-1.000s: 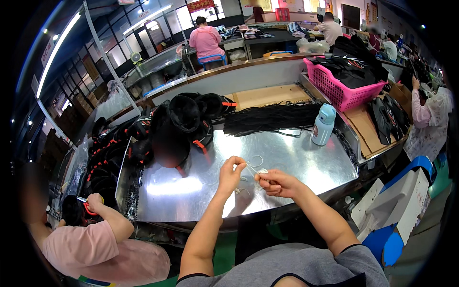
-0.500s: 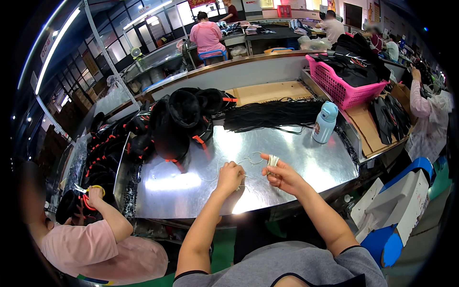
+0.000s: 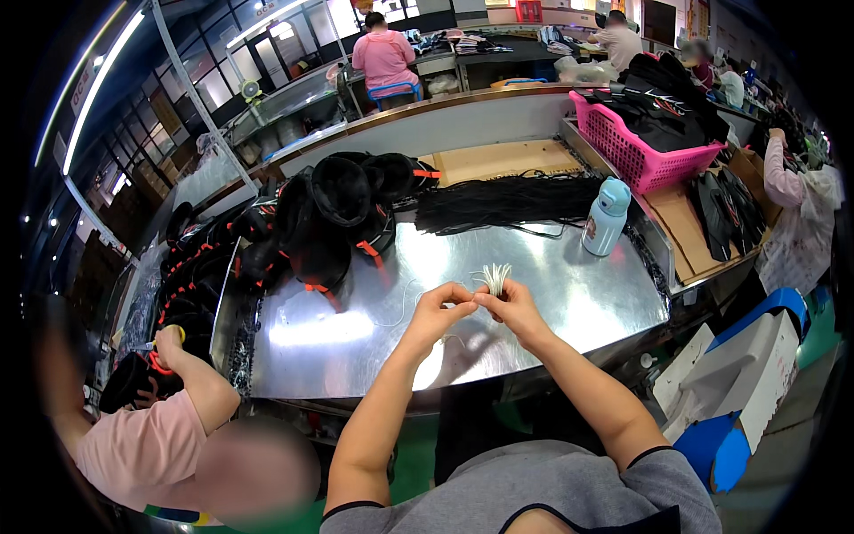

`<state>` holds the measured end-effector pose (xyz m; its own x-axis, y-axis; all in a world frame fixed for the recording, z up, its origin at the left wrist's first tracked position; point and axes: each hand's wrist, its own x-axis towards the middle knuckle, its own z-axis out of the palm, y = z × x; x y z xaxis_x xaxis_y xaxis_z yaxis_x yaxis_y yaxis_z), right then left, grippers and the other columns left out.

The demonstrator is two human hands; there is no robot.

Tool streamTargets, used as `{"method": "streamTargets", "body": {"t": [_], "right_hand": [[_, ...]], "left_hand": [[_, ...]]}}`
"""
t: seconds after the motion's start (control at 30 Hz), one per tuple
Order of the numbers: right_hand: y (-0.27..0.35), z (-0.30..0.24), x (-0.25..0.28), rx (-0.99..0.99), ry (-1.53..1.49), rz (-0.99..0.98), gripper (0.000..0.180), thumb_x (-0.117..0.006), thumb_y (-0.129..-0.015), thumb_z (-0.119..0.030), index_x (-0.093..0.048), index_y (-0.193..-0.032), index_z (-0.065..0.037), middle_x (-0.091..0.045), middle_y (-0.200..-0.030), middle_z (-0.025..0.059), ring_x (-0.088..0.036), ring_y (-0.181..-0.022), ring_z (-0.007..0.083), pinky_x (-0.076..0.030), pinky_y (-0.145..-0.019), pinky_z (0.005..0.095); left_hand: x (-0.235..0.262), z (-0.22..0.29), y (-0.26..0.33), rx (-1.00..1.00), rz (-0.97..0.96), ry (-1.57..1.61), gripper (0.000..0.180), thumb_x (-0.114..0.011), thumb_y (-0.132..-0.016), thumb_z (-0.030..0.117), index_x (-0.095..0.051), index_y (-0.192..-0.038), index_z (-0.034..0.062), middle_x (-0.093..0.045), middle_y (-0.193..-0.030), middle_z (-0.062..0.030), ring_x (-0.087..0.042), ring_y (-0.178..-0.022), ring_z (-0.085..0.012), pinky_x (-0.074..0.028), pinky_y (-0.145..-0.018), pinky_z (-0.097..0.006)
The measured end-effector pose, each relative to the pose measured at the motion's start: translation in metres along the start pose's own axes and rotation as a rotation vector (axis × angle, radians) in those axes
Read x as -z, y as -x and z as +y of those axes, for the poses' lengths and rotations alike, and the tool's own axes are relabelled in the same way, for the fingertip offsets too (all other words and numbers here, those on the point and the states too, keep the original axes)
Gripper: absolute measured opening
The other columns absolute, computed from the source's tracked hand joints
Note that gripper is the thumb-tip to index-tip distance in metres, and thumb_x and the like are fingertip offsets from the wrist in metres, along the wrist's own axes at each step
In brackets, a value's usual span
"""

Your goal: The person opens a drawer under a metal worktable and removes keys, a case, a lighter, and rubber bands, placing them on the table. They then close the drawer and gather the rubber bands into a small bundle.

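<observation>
My right hand point(image 3: 518, 315) is closed around a small bundle of white cord point(image 3: 495, 277), whose looped strands fan up above the fingers. Thumb and fingertips of my left hand point(image 3: 436, 313) pinch together right beside it, meeting the right fingertips, apparently on a strand of the same cord. A thin loose length of it trails over the shiny metal tabletop point(image 3: 569, 311) left of my hands. Both hands are held above the table near its front edge.
Black fuzzy-lined pieces with orange tabs point(image 3: 325, 227) are heaped at the left. Black cords point(image 3: 507, 205) lie at the back, near a light-blue bottle point(image 3: 606, 221). A pink basket point(image 3: 614, 142) of black pieces stands back right. A co-worker point(image 3: 169, 427) handles scissors at my left.
My hands have come together; earlier they were apart, with cord wound around the right fingers. Now the bundle stands up from the right hand as a fan of loops.
</observation>
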<state>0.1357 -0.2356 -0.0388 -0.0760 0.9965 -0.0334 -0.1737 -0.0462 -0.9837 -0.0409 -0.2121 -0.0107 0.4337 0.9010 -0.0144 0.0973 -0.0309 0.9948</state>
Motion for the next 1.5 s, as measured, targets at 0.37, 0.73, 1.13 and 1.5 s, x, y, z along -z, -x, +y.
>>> {"method": "streamTargets", "body": {"t": [0.37, 0.73, 1.13, 1.5], "right_hand": [[0.012, 0.003, 0.007, -0.027, -0.069, -0.136, 0.017, -0.064, -0.089, -0.019, -0.060, -0.095, -0.004, -0.055, -0.077, -0.0016, -0.047, -0.065, 0.0046, -0.037, -0.053, 0.0197], [0.015, 0.015, 0.018, -0.282, -0.368, -0.179, 0.020, -0.059, -0.093, -0.019, -0.059, -0.105, -0.002, -0.053, -0.074, -0.0020, -0.043, -0.062, 0.0038, -0.031, -0.051, 0.0174], [0.030, 0.004, 0.010, -0.418, -0.747, -0.622, 0.023, -0.053, -0.097, -0.023, -0.057, -0.110, -0.004, -0.053, -0.079, 0.0000, -0.036, -0.051, 0.0020, -0.029, -0.045, 0.0158], [0.019, 0.008, 0.019, -0.314, -0.741, -0.373, 0.043, -0.051, -0.096, -0.012, -0.040, -0.137, -0.009, -0.058, -0.078, 0.0036, -0.037, -0.050, 0.0027, -0.031, -0.043, 0.0156]], "left_hand": [[0.007, -0.024, -0.001, 0.030, 0.049, 0.235, 0.008, -0.067, -0.082, 0.010, -0.063, -0.088, 0.0062, -0.062, -0.085, 0.0013, -0.055, -0.085, -0.0096, -0.041, -0.081, -0.026], [0.001, -0.029, -0.007, -0.487, 0.363, -0.742, 0.007, -0.065, -0.078, 0.008, -0.061, -0.083, 0.0079, -0.063, -0.079, -0.0017, -0.058, -0.079, -0.0203, -0.040, -0.078, -0.036], [0.010, -0.041, -0.012, -0.233, 0.077, -0.432, 0.012, -0.068, -0.081, 0.014, -0.065, -0.089, 0.0069, -0.067, -0.085, -0.0024, -0.059, -0.083, -0.0143, -0.043, -0.077, -0.029], [0.047, -0.061, 0.018, -0.273, 0.012, -0.868, 0.018, -0.066, -0.076, 0.007, -0.069, -0.094, 0.0093, -0.062, -0.093, -0.0078, -0.057, -0.090, -0.0271, -0.046, -0.081, -0.036]]}}
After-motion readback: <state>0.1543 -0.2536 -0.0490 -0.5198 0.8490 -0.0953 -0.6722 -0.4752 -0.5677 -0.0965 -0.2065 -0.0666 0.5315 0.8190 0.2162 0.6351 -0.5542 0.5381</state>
